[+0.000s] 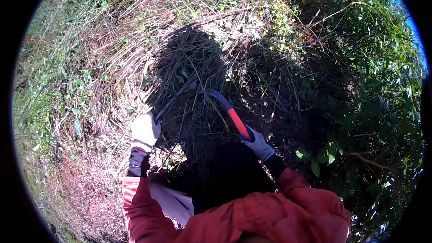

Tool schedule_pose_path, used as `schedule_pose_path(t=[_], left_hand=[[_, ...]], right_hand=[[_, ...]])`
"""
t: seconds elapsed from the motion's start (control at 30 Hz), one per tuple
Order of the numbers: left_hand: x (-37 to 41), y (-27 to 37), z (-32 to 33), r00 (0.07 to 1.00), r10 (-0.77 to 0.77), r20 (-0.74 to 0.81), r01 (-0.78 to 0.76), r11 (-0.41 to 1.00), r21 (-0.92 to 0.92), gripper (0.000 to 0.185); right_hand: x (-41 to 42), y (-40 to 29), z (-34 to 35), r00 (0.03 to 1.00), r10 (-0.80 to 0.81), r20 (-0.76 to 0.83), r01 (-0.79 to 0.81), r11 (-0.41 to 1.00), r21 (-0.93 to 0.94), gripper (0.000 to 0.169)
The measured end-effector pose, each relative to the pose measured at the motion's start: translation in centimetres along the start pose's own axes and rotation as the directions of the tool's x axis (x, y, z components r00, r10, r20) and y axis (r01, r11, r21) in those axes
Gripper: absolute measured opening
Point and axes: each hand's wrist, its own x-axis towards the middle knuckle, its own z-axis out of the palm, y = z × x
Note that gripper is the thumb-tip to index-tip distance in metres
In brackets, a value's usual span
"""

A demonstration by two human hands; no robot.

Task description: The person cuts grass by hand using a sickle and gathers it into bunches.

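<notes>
My right hand [260,145], in a light work glove, grips the lower end of a sickle. Its handle [238,123] is red with a dark butt, and its dark curved blade [218,96] bends left over the cut grass, the tip partly lost among stalks. To the left, my left hand [145,130], in a white glove bright with sun, is closed around a long woody stem [173,100]. That stem slants up and right into the shaded heap of grass [194,64]. The fingers of my left hand are mostly hidden by glare.
Dry stalks and grass [111,64] cover the ground ahead and to the left. A dense leafy shrub [378,91] stands along the right, with a bare branch [366,158] reaching inward. My shadow darkens the middle. One leg [172,202] shows below my left sleeve.
</notes>
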Motion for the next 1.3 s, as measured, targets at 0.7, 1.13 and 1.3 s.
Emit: schedule_pose_path(t=[0.7, 1.13, 1.3], left_hand=[[-40.3, -26.0, -16.0, 0.657, -0.709, -0.256, 0.671, 0.395, 0.627, 0.028], [-50.1, -15.0, -17.7, -0.002, -0.897, -0.442, 0.979, -0.092, 0.183, 0.029], [-52.0, -12.0, -16.7, -0.112, -0.943, -0.314, 0.970, -0.173, 0.172, 0.025]], right_hand=[[1.5, -4.7, -4.4, 0.927, 0.176, -0.333, -0.290, 0.896, -0.335, 0.064], [16.8, -9.1, -0.8, 0.914, -0.365, -0.179, 0.362, 0.931, -0.051, 0.059], [20.3, -14.0, 5.4, 0.918, -0.375, -0.131, 0.330, 0.904, -0.271, 0.067]])
